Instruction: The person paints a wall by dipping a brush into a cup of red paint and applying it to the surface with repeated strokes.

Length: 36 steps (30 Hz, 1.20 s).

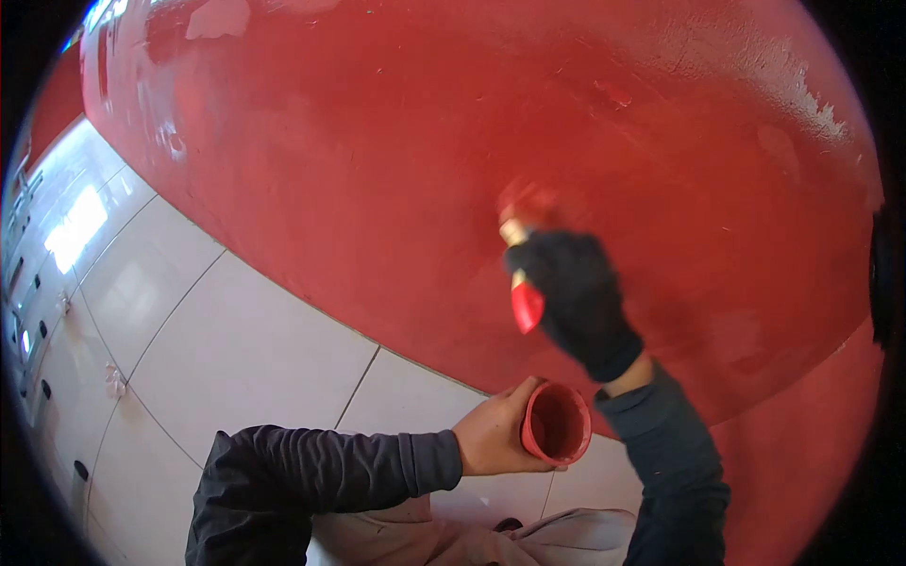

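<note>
Black-gloved, my right hand (571, 297) is closed round the handle of a paintbrush (513, 234). The brush's bristles are blurred against a large red surface (377, 170), and a red handle end shows below the glove. Bare and lower down, my left hand (495, 432) wraps round the side of a red cup (557, 424). The cup's open mouth faces the camera, with red on its inner wall; how full it is I cannot tell. It is below my right hand, apart from it.
White floor tiles (255, 330) meet the red surface along a slanting edge. Small crumpled scraps (115, 380) lie on the tiles at the left, near several dark objects. A pale, rough patch (802, 94) marks the red surface at upper right. My knees are at the bottom.
</note>
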{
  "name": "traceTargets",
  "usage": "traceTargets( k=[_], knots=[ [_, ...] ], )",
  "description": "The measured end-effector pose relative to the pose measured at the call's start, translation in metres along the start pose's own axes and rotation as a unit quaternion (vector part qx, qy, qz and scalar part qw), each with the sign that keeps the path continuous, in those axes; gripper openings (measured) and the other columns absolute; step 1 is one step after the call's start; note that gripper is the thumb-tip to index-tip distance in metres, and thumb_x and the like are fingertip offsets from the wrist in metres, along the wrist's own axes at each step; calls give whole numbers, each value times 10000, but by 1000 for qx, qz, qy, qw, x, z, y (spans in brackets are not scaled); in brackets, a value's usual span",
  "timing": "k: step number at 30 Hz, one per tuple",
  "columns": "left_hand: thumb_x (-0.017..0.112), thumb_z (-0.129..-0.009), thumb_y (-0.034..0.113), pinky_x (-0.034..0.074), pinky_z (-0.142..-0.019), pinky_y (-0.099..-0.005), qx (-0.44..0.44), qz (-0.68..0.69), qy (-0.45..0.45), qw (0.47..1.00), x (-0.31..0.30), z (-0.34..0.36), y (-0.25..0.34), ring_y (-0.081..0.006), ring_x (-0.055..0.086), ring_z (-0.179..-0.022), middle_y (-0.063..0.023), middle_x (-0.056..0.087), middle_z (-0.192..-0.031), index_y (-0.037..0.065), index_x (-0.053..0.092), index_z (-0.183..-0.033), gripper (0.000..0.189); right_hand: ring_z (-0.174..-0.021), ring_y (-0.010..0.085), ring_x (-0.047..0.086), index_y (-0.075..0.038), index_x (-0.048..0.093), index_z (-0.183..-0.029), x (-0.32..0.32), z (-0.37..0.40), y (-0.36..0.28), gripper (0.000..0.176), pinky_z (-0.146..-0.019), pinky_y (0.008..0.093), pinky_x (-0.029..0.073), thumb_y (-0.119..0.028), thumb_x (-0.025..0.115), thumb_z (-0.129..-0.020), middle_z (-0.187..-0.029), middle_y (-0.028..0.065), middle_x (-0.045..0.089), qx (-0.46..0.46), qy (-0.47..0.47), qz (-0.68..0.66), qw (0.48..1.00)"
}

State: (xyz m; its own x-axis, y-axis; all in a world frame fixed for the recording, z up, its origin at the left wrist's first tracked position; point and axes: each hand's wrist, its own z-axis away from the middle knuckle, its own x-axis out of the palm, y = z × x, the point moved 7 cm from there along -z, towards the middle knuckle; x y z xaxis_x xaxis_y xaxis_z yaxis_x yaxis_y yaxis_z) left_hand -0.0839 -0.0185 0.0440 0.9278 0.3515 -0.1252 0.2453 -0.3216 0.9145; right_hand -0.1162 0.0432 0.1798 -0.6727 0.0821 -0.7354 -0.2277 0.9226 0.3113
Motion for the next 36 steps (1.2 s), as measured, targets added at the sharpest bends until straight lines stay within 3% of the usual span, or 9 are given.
traceTargets(
  k=[2, 6, 8, 14, 16, 20, 24, 26, 36],
  knots=[
    [877, -620, 314, 514, -832, -407, 18, -3, 28, 999, -6, -5, 4, -357, 599, -1033, -188, 590, -1125, 30, 432, -1213, 794, -910, 305, 600, -82, 633, -1018, 14, 8, -7, 195, -775, 401, 467, -58, 643, -824, -1009, 121, 629, 29, -38, -100, 994],
    [912, -591, 252, 480, -912, -360, -52, -12, 49, 997, -22, -5, -10, -232, 582, -1091, -134, 580, -1172, 29, 444, -1240, 830, -836, 169, 614, -33, 600, -1026, 5, 44, 50, 154, -708, 308, 499, -102, 649, -897, -929, 60, 630, 288, 105, -364, 880],
    [912, -592, 248, 487, -899, -357, -19, -42, 98, 994, -35, -4, -6, -230, 587, -1074, -135, 582, -1163, 30, 451, -1235, 821, -796, 118, 587, -15, 601, -1023, -26, 58, 68, 126, -653, 269, 478, -103, 596, -933, -957, 47, 617, 393, 148, -402, 814],
    [926, -574, 261, 498, -885, -342, -19, -75, 123, 989, -38, -6, -4, -223, 591, -1066, -121, 582, -1166, 22, 455, -1214, 830, -685, 133, 559, 6, 568, -1061, -80, 99, 56, 224, -580, 265, 447, -182, 571, -938, -915, 80, 575, 474, 146, -346, 797],
    [906, -575, 286, 505, -857, -382, -4, -70, 134, 988, -14, -7, -7, -297, 608, -1033, -166, 598, -1122, 22, 465, -1204, 813, -677, 127, 557, 7, 568, -1055, -89, 124, 45, 222, -566, 259, 443, -178, 576, -933, -909, 79, 579, 487, 135, -351, 788],
    [938, -551, 236, 483, -925, -353, 2, -107, 110, 988, 10, -2, -26, -215, 574, -1092, -124, 567, -1178, 22, 426, -1248, 892, -659, 107, 577, 5, 578, -1016, -58, 154, 18, 161, -554, 246, 459, -105, 599, -900, -871, 56, 609, 480, 67, -385, 785],
    [950, -519, 216, 471, -949, -359, 28, -62, 118, 991, 10, -1, -25, -221, 551, -1128, -124, 532, -1226, 32, 414, -1271, 941, -706, 97, 606, 2, 581, -981, -48, 140, 7, 133, -620, 252, 493, -39, 621, -860, -832, 42, 624, 425, 12, -369, 827],
    [952, -511, 210, 468, -954, -362, 25, -61, 114, 991, 9, 0, -23, -222, 544, -1138, -123, 523, -1237, 36, 409, -1280, 958, -715, 106, 614, 6, 585, -968, -46, 132, 0, 127, -650, 258, 495, -24, 619, -849, -841, 52, 639, 335, -42, -293, 895],
    [947, -515, 195, 460, -990, -394, -2, -54, 89, 995, 9, -4, -21, -254, 548, -1162, -152, 527, -1256, 21, 398, -1305, 978, -721, 113, 634, 15, 623, -916, -23, 137, 3, 96, -662, 257, 507, -27, 635, -831, -795, 65, 656, 403, -112, -335, 844]
  ],
)
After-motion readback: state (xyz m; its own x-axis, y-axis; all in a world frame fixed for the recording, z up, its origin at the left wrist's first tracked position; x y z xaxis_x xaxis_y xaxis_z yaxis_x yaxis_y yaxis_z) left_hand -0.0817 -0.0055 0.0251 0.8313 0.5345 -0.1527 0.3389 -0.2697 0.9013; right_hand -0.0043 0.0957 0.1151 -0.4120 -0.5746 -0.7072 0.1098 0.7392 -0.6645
